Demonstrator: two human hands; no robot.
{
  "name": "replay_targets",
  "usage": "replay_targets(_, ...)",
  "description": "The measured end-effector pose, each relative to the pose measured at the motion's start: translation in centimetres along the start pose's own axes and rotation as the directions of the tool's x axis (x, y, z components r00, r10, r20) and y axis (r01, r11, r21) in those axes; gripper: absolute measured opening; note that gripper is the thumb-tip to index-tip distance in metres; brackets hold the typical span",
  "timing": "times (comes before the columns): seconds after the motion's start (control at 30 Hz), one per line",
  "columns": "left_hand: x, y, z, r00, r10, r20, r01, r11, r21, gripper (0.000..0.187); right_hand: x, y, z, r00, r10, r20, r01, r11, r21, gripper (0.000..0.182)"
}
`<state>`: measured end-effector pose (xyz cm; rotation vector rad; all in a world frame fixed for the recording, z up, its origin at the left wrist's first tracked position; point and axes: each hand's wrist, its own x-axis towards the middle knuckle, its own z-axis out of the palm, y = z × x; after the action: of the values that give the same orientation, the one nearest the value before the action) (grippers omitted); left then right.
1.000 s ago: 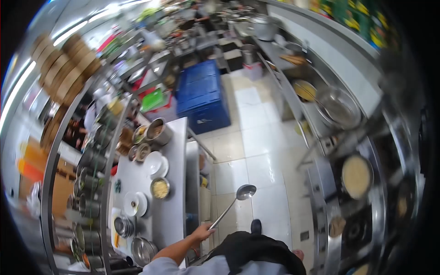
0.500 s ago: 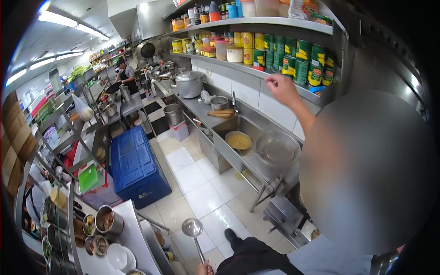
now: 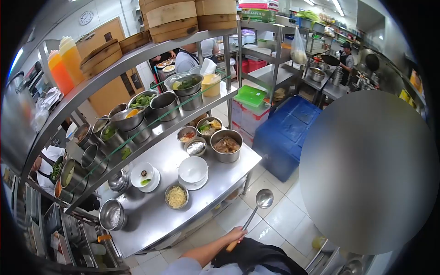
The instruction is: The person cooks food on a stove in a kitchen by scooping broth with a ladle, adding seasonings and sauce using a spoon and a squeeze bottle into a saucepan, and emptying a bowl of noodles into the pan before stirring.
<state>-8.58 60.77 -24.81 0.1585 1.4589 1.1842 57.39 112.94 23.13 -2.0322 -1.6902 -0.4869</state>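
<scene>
My left hand is closed around the handle of a metal ladle, held over the floor in front of my dark apron. The ladle's bowl points up and away from me; it looks like it has a wooden handle end. Left of it, on the steel table, stand a steel bowl of noodles, a white bowl on a plate, and another white bowl with a mushroom and a green piece. A steel pot of meat is near the table's corner. My right hand is not in view.
Over the table runs a steel shelf with several pots of vegetables; bamboo steamers sit above. A blue chest stands on the floor. Two people work farther back. A grey blur hides much of the right side.
My view has swung left from the sink and can shelves to the steel table. My left hand still grips the ladle; my raised right hand has left view.
</scene>
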Motion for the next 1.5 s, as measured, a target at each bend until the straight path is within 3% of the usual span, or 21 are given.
replay_targets(0.27, 3.7, 3.2, 0.1, 0.998, -0.046, -0.042, 0.048, 0.998, 0.036, 0.026, -7.3, 0.3, -2.5, 0.992, -0.070, -0.101, 0.082, 0.989, 0.125, 0.028)
replay_targets(0.43, 10.8, 0.5, -1.6, 0.984, -0.140, 0.114, 0.129, 0.987, 0.096, 0.020, -17.8, -15.4, -7.1, 0.996, -0.039, -0.076, 0.071, 0.876, 0.477, 0.028)
replay_targets(0.5, 13.5, 1.2, -0.6, 0.963, -0.211, 0.168, 0.185, 0.970, 0.161, 0.017, -21.4, -19.4, -5.0, 0.988, 0.023, 0.154, -0.128, 0.684, 0.719, 0.028)
replay_targets(0.57, 11.6, 5.2, 2.2, 0.966, -0.241, 0.098, 0.217, 0.954, 0.208, 0.018, -22.6, -19.5, 1.0, 0.918, -0.063, 0.391, -0.376, 0.173, 0.911, 0.025)
replay_targets(0.6, 11.6, 6.6, 2.7, 0.978, -0.166, 0.127, 0.097, 0.899, 0.426, 0.019, -22.8, -19.7, 3.9, 0.911, -0.033, 0.410, -0.410, 0.021, 0.912, 0.030)
replay_targets(0.67, 11.9, 9.2, 3.5, 0.965, -0.211, 0.154, 0.112, 0.866, 0.488, 0.016, -22.8, -20.9, 5.4, 0.858, 0.128, 0.497, -0.486, -0.112, 0.867, 0.032)
replay_targets(0.77, 18.5, 7.8, 2.2, 0.957, -0.253, 0.143, 0.125, 0.800, 0.586, 0.023, -22.0, -18.9, 11.1, 0.829, 0.274, 0.487, -0.467, -0.141, 0.873, 0.039)
replay_targets(0.83, 24.0, 5.7, 1.0, 0.955, -0.260, 0.140, 0.121, 0.777, 0.618, 0.028, -20.8, -16.5, 17.4, 0.653, 0.463, 0.599, -0.586, -0.191, 0.787, 0.041)
replay_targets(0.87, 24.5, 6.4, 2.6, 0.949, -0.295, 0.112, 0.149, 0.730, 0.667, 0.027, -19.6, -15.7, 21.3, 0.648, 0.464, 0.604, -0.597, -0.183, 0.781, 0.041)
replay_targets(0.93, 25.4, 7.8, 5.9, 0.925, -0.378, 0.027, 0.210, 0.572, 0.793, 0.027, -17.8, -14.1, 29.6, 0.424, 0.613, 0.667, -0.698, -0.249, 0.672, 0.041)
replay_targets(0.97, 25.6, 9.1, 8.8, 0.908, -0.417, -0.036, 0.241, 0.452, 0.859, 0.029, -15.7, -12.8, 33.3, 0.431, 0.658, 0.617, -0.667, -0.229, 0.709, 0.044)
replay_targets(1.0, 26.8, 9.7, 13.1, 0.903, -0.426, -0.049, 0.261, 0.457, 0.850, 0.029, -12.8, -11.0, 36.8, 0.474, 0.737, 0.482, -0.681, -0.040, 0.731, 0.047)
replay_targets(1.03, 27.2, 11.8, 18.1, 0.884, -0.467, -0.025, 0.325, 0.574, 0.752, 0.019, -10.2, -9.2, 41.1, 0.521, 0.776, 0.356, -0.688, 0.135, 0.713, 0.050)
replay_targets(1.07, 26.5, 13.5, 19.5, 0.871, -0.491, -0.017, 0.391, 0.674, 0.627, 0.013, -7.4, -6.3, 44.2, 0.525, 0.698, 0.486, -0.756, 0.121, 0.644, 0.054)
replay_targets(1.1, 28.0, 12.1, 18.7, 0.846, -0.533, -0.009, 0.453, 0.710, 0.540, 0.013, -5.7, -4.8, 46.3, 0.668, 0.639, 0.382, -0.615, 0.185, 0.766, 0.052)
replay_targets(1.13, 29.6, 11.8, 18.3, 0.841, -0.541, 0.012, 0.485, 0.764, 0.426, 0.013, -4.2, 1.0, 53.3, 0.620, 0.573, 0.536, -0.567, -0.145, 0.811, 0.043)
replay_targets(1.23, 29.9, 13.5, 20.9, 0.903, -0.427, -0.057, 0.390, 0.755, 0.528, 0.017, 4.6, 6.7, 57.2, 0.657, 0.548, 0.518, -0.749, 0.548, 0.372, 0.040)
replay_targets(1.27, 30.0, 14.1, 21.2, 0.922, -0.378, -0.088, 0.375, 0.810, 0.452, 0.017, 6.0, 9.8, 61.9, 0.868, 0.428, 0.253, -0.477, 0.859, 0.184, 0.035)
replay_targets(1.3, 29.7, 14.6, 21.7, 0.924, -0.369, -0.103, 0.371, 0.795, 0.480, 0.018, 6.5, 8.5, 60.2, 0.946, 0.276, 0.169, -0.323, 0.837, 0.442, 0.037)
replay_targets(1.37, 28.5, 16.3, 23.6, 0.927, -0.352, -0.127, 0.366, 0.784, 0.502, 0.018, 7.0, 15.4, 67.6, 0.893, 0.268, 0.361, -0.432, 0.737, 0.521, 0.050)
replay_targets(1.5, 28.5, 17.8, 24.9, 0.932, -0.331, -0.147, 0.359, 0.791, 0.496, 0.018, 6.6, 5.1, 59.5, 0.812, 0.328, 0.484, -0.382, 0.924, 0.015, 0.041)
